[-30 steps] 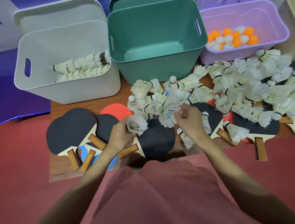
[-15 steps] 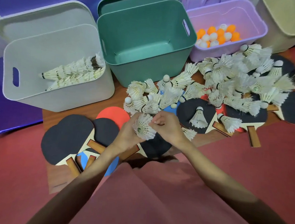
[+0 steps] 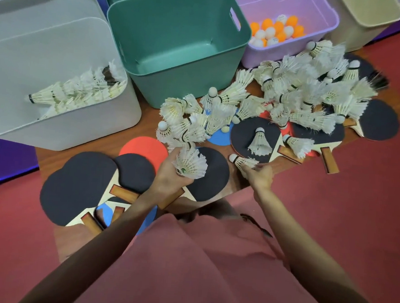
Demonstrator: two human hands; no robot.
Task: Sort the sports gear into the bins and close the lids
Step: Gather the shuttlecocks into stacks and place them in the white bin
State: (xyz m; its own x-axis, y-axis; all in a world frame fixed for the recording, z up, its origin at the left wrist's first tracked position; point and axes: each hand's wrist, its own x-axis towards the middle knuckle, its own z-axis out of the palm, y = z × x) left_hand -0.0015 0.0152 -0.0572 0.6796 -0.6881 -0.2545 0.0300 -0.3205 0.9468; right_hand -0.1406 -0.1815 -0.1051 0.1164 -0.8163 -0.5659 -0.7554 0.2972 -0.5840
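Shuttlecocks lie heaped at centre-right of the frame; I see my left hand gripping a nested stack, my right hand pinching one shuttlecock. More fill the grey bin, upper left.

White feather shuttlecocks heaped across the surface, several stacked in grey bin. Green bin open, bare inside. Purple bin holds orange and white balls. Paddles, black, red, blue, lie flat, overlapping. Beige bin, contents probably hidden.
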